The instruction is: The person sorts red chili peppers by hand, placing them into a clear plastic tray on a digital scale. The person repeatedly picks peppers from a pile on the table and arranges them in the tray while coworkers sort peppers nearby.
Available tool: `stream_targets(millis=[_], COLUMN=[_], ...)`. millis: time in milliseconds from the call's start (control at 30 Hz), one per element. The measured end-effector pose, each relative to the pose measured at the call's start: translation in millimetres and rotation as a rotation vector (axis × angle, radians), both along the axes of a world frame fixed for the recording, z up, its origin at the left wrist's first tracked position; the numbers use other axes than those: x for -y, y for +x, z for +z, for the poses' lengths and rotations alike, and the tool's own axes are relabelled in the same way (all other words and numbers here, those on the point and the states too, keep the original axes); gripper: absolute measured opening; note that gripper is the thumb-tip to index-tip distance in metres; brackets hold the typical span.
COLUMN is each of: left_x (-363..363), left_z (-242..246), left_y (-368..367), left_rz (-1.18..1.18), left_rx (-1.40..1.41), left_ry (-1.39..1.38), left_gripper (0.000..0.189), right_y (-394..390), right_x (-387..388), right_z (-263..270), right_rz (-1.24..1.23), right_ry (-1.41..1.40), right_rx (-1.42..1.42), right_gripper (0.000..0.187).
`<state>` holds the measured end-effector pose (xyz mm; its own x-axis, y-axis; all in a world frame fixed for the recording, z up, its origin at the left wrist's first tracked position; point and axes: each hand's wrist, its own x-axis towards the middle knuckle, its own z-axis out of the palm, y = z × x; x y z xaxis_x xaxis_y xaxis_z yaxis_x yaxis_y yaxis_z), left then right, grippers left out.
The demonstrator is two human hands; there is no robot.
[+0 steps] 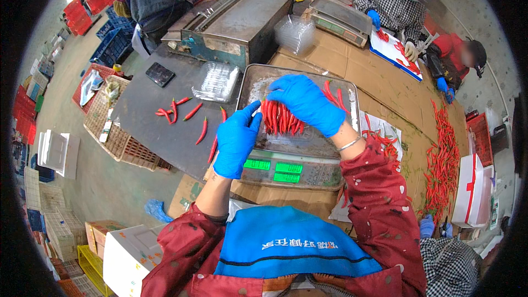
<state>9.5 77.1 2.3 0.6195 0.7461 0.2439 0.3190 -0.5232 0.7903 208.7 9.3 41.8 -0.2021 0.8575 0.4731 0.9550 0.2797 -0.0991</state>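
Note:
A row of red chilli peppers (280, 119) lies side by side on the metal pan (264, 142) of a digital scale (288, 173). My right hand (309, 103), in a blue glove, curves over their upper ends and hides its own fingertips. At the row's left edge is my left hand (237, 142), also gloved, with thumb and forefinger close to the peppers; whether it grips anything is unclear. Clear plastic seems to show beneath the row. A few more chillies (336, 97) rest on the pan's right side. The scale's green displays are lit.
Loose chillies (201, 130), clear plastic trays (217, 81) and a phone (160, 74) lie left. A metal-topped machine (243, 20) stands behind. Right are a long chilli pile (441, 165), a second scale (340, 20) and co-workers, one beside a white tray (387, 51).

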Motion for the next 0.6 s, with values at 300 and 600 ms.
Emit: stream_targets(millis=[300, 600], left_x=[-3, 6], left_z=[-1, 12], left_y=[6, 10], left_rz=[0.026, 0.008], left_rx=[0.062, 0.058], left_ry=[0.062, -0.030], left_gripper=[0.030, 0.028], right_y=[89, 73], right_x=[102, 118], right_z=[-7, -34], right_rz=[-0.815, -1.009], right_ry=[-0.084, -0.200], right_rx=[-0.080, -0.041], right_gripper=[0.021, 0.021])
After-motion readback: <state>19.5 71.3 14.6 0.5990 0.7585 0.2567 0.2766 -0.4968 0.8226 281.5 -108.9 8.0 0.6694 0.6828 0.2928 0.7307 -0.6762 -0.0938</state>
